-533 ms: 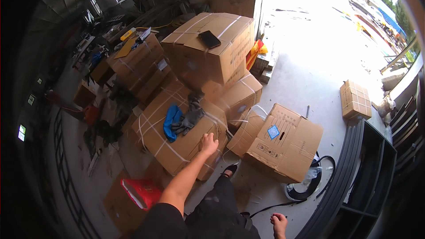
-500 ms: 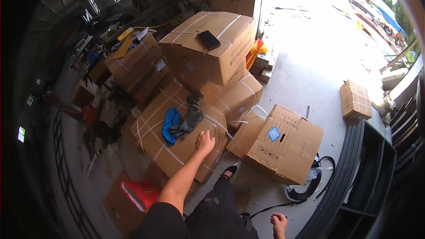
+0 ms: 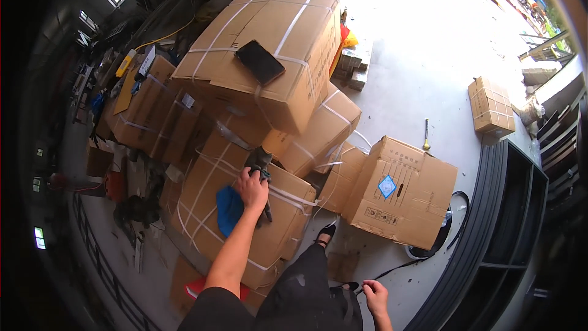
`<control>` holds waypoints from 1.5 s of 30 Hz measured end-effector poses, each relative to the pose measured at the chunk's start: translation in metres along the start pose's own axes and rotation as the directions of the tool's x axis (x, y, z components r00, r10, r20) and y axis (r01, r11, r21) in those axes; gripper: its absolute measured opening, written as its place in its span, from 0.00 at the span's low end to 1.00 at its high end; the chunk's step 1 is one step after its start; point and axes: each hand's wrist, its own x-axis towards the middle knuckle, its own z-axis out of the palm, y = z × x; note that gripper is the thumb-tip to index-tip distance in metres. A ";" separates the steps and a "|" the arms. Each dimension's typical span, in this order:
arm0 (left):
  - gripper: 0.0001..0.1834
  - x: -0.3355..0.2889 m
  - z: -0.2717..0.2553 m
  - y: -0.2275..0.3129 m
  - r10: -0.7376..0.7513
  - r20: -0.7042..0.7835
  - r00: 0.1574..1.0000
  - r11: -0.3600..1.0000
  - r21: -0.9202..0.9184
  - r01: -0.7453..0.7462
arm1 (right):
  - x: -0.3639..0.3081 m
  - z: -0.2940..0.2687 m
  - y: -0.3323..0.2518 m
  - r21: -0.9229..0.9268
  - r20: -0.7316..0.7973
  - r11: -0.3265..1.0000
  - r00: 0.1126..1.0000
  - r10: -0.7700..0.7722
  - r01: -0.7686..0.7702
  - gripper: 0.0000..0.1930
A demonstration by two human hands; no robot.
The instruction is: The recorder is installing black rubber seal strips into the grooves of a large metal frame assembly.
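Observation:
My left hand (image 3: 252,191) is closed round a dark grey work glove (image 3: 260,158) above a strapped cardboard box (image 3: 205,211). Parts of the glove stick out beyond my fingers, and my hand hides the rest. Beside it on the same box lies a bright blue cloth-like piece (image 3: 228,209). My right hand (image 3: 375,297) hangs low at the right of my legs with its fingers curled. Whatever may be in it is too small to make out.
A black phone (image 3: 260,61) rests on a tall strapped carton (image 3: 300,24). To the right are an opened carton (image 3: 401,193), a hammer-like tool (image 3: 426,135) on the floor, a coil of black strapping (image 3: 444,233) and a dark metal frame (image 3: 520,220). Something red (image 3: 196,287) lies by my left arm.
My left hand has moved left onto the glove and closed on it; the glove has shifted. I have leaned closer to the boxes. My right hand stays curled.

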 end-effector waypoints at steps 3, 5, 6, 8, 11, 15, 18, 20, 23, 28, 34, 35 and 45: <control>0.14 0.032 0.042 -0.040 -0.024 0.034 0.999 0.999 0.028 0.023 | 0.001 0.003 -0.003 -0.030 0.004 0.999 1.000 -0.024 0.024 0.09; 0.13 0.035 0.043 -0.038 -0.067 0.109 0.992 0.997 -0.018 0.070 | 0.000 0.000 0.000 -0.042 -0.023 0.998 0.998 -0.052 0.051 0.08; 0.13 0.036 0.040 -0.027 -0.095 0.173 0.980 0.995 -0.008 0.098 | -0.004 -0.002 0.002 -0.027 -0.066 0.996 0.994 -0.083 0.081 0.08; 0.13 0.031 0.053 -0.011 -0.046 0.185 0.982 0.998 -0.027 0.052 | -0.016 -0.004 0.007 -0.007 -0.152 0.994 0.983 -0.107 0.107 0.08; 0.13 -0.006 0.051 0.040 0.234 0.095 0.968 0.960 -0.179 -0.215 | -0.034 -0.005 0.013 -0.031 -0.286 0.998 0.956 -0.062 0.055 0.09; 0.12 -0.107 0.016 0.146 0.724 0.038 0.689 0.537 -0.659 -0.527 | -0.058 -0.007 0.011 0.018 -0.376 0.990 0.919 -0.120 0.137 0.12; 0.11 -0.189 0.005 0.207 0.817 0.549 0.176 0.477 -0.816 0.328 | -0.083 -0.029 0.006 0.123 -0.559 0.962 0.818 -0.137 0.245 0.17; 0.11 -0.248 -0.034 0.249 0.832 0.550 -0.077 0.529 -0.742 0.411 | -0.109 -0.054 0.018 0.179 -0.680 0.945 0.729 -0.081 0.273 0.20; 0.11 -0.337 -0.060 0.279 0.806 0.488 -0.335 0.591 -0.694 0.411 | -0.157 -0.090 0.055 0.341 -0.827 0.787 0.563 -0.009 0.514 0.25; 0.14 -0.467 -0.116 0.299 0.589 0.477 -0.652 0.700 -0.704 0.118 | -0.265 -0.126 0.096 0.344 -0.902 0.647 0.431 0.027 0.680 0.20; 0.11 -0.582 -0.109 0.313 0.431 0.496 -0.754 0.812 -0.578 0.084 | -0.376 -0.135 0.220 0.372 -0.880 0.524 0.112 0.462 0.766 0.07; 0.10 -0.598 -0.113 0.320 0.438 0.428 -0.791 0.836 -0.517 0.184 | -0.391 -0.133 0.242 0.301 -0.856 0.470 0.018 0.517 0.830 0.07; 0.22 -0.734 -0.091 0.385 0.305 0.322 -0.897 0.948 -0.197 0.252 | -0.448 -0.149 0.333 0.239 -0.594 0.561 -0.337 0.730 0.793 0.10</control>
